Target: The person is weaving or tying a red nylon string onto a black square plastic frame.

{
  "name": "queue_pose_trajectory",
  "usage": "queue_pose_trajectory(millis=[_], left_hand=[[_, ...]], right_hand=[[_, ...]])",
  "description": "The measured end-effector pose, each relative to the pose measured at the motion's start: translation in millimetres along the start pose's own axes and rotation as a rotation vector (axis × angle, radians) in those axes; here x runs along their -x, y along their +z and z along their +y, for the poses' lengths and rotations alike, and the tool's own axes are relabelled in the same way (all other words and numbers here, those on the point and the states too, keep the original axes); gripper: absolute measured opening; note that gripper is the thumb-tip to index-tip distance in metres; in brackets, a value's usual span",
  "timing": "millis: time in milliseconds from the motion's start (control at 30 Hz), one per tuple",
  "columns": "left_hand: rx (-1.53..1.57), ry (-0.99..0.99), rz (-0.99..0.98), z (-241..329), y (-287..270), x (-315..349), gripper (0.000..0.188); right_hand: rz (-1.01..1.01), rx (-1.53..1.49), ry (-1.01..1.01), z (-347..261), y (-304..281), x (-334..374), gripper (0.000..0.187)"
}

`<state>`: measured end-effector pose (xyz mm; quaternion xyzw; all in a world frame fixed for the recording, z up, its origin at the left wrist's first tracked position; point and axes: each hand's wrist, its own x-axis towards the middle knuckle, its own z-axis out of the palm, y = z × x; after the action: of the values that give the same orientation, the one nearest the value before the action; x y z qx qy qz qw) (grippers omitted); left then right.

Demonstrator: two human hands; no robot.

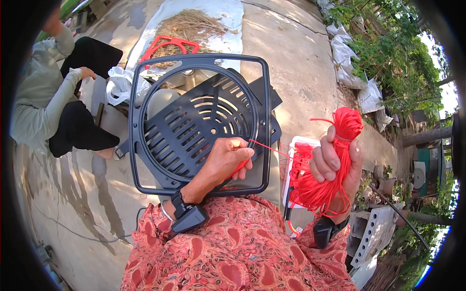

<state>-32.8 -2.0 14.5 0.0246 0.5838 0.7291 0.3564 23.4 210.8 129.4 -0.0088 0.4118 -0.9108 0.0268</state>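
A thick hank of red cord [335,169] is wrapped in the fingers of my right hand [326,157], raised at the right. Its loose loops hang below and left of the fist. One strand stretches leftward to the ring of a black frame [133,121], square outside with a round opening, which lies over my lap. At the ring's lower right my left hand [228,157] is closed, with red cord showing between thumb and fingers. Whether it also grips the ring is hidden. Behind the opening sits a black slotted panel [182,128], tilted.
A white tray [296,145] with more red cord stands under my right hand. At the left sits another person [41,109] beside a white plastic bag [119,85]. Ahead are a red frame [167,41] and dry straw [189,26] on a white sheet [233,36].
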Motion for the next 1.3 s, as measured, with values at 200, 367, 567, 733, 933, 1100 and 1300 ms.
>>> queue_pose_trajectory(millis=[200,367,567,733,933,1100,1300], left_hand=[[0.183,-0.041,-0.059,4,0,-7,0.019],[0.331,-0.108,-0.105,-1,3,-8,0.019],[0.266,-0.099,-0.025,-8,2,-8,0.018],[0.171,-0.114,-0.069,-6,6,-5,0.019],[0.247,-0.151,-0.147,-3,6,0,0.027],[0.265,-0.16,-0.157,-1,7,3,0.03],[0.207,-0.183,-0.139,-6,11,8,0.03]], right_hand=[[0.173,0.196,0.157,12,-25,46,0.04],[0.373,0.14,0.207,32,-61,54,0.034],[0.42,0.194,0.096,36,-75,47,0.034],[0.378,0.206,0.087,20,-83,45,0.033],[0.354,0.25,-0.025,-9,-57,15,0.035],[0.352,0.342,-0.015,-4,-72,9,0.033],[0.363,0.377,0.059,13,-88,29,0.031]])
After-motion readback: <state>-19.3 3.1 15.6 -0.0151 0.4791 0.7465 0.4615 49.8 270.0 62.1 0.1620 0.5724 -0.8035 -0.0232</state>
